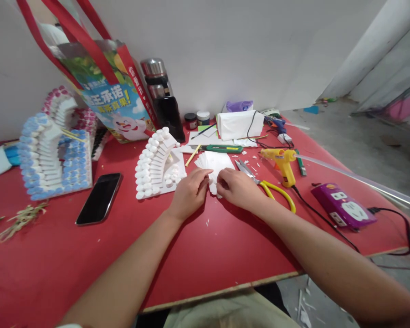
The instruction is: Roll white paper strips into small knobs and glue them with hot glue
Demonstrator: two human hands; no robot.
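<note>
My left hand (191, 189) and my right hand (237, 187) are close together at the middle of the red table, both with curled fingers. Between and just behind them lie white paper pieces (220, 160), fanned at the left edge. Whatever the fingertips pinch is small and mostly hidden. Left of my left hand stands a white curved model (157, 166) edged with rounded white tufts. Scissors with yellow handles (278, 193) lie beside my right hand, their blades partly open. Behind the paper is a green utility knife (222, 148).
A yellow glue gun (282, 161) with a long clear stick stands right, near a purple power strip (343, 206). Leftward are a phone (99, 199) and a blue-and-white tufted model (54, 159). A shopping bag (116, 100) and steel flask (153, 68) stand behind.
</note>
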